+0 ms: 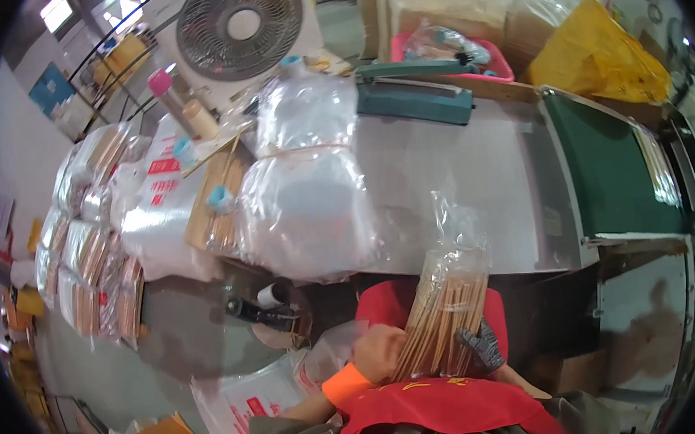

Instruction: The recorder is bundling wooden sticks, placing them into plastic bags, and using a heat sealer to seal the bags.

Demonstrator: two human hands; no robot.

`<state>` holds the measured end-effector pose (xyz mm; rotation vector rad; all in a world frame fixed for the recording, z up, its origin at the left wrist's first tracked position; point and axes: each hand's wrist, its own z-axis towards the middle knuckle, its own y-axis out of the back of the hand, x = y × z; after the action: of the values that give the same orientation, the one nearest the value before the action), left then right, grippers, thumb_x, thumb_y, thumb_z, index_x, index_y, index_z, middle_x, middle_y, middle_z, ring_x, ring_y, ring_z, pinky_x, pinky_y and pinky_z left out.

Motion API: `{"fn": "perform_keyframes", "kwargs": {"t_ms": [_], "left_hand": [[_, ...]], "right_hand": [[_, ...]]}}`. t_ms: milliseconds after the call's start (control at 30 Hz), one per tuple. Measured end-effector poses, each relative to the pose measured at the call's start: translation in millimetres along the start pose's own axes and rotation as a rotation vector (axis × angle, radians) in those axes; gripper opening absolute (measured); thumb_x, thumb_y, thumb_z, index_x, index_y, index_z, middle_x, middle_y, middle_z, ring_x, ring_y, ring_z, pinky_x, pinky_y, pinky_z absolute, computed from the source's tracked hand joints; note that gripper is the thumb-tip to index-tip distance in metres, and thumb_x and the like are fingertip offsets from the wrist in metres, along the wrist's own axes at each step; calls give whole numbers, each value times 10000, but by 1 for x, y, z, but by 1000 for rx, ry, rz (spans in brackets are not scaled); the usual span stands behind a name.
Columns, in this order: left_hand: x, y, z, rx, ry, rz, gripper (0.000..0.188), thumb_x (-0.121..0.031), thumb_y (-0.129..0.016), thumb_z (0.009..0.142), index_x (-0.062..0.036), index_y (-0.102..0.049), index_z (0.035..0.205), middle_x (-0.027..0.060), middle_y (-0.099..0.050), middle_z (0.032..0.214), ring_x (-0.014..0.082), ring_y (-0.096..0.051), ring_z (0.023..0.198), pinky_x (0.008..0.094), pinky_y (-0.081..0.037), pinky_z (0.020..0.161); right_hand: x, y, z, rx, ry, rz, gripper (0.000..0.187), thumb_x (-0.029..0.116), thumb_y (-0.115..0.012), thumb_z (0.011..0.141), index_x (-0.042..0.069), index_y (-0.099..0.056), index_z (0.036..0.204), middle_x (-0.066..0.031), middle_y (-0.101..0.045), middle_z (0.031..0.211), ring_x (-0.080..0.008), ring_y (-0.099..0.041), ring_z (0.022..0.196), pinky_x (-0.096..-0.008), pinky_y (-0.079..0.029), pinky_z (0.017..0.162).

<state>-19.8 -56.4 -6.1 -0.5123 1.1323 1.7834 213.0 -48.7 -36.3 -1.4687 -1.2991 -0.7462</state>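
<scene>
A clear plastic bag of thin wooden sticks [446, 311] leans over my lap, its empty clear end reaching up over the table edge. My left hand [378, 352], bare with an orange band at the wrist, is closed against the lower left side of the bundle. Some sticks fan out toward it, and its fingertips are partly hidden. On the opposite side, my right hand [482, 347] wears a grey knitted glove and grips the bag with bent fingers. Behind the bundle is a red seat [377, 303]; below it lies my red apron [452, 404].
Stacked clear bags [306, 212] lie on the grey table [491, 173]. A teal bag sealer [416, 101] stands at the back, beside a fan [241, 25]. To the right runs a green conveyor belt [605, 164]. Packed stick bundles [80, 246] are piled at left.
</scene>
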Motion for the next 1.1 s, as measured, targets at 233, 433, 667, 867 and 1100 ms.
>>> {"fn": "perform_keyframes", "kwargs": {"t_ms": [233, 433, 667, 867, 1100], "left_hand": [[47, -21, 7, -338, 436, -182, 307, 75, -471, 757, 9, -477, 1057, 152, -492, 1031, 272, -534, 931, 336, -441, 810], [16, -16, 26, -63, 18, 124, 89, 8, -545, 753, -18, -561, 836, 122, -557, 805, 302, -552, 782, 353, -459, 707], [29, 21, -45, 479, -255, 154, 100, -52, -587, 683, -69, -582, 781, 82, -563, 764, 266, -561, 736, 357, -467, 650], [-11, 39, 94, 14, -455, 157, 175, 17, -540, 655, -60, -573, 808, 111, -563, 712, 271, -577, 654, 360, -473, 600], [-29, 75, 224, 97, -490, 422, 227, -16, -558, 682, -8, -568, 909, 132, -561, 799, 351, -552, 759, 407, -465, 633]], "right_hand": [[24, -18, -3, -61, 555, -708, 405, 135, -631, 817, 31, -488, 1181, -119, -574, 1104, -251, -584, 968, -381, -483, 803], [5, 15, 44, -152, 870, -1182, 392, 34, -604, 613, 33, -550, 1002, -169, -577, 949, -356, -564, 871, -411, -491, 701], [2, 29, -9, 808, 807, -1297, 185, 255, -556, 761, 75, -524, 735, -120, -551, 730, -276, -578, 655, -391, -485, 556], [139, -15, 52, 560, 1247, -809, 82, 52, -609, 729, 65, -583, 806, -98, -569, 805, -276, -566, 686, -355, -475, 605], [234, -27, 111, 69, 1250, -1270, 299, 38, -558, 653, 65, -579, 950, -172, -567, 956, -340, -569, 862, -405, -484, 740]]}}
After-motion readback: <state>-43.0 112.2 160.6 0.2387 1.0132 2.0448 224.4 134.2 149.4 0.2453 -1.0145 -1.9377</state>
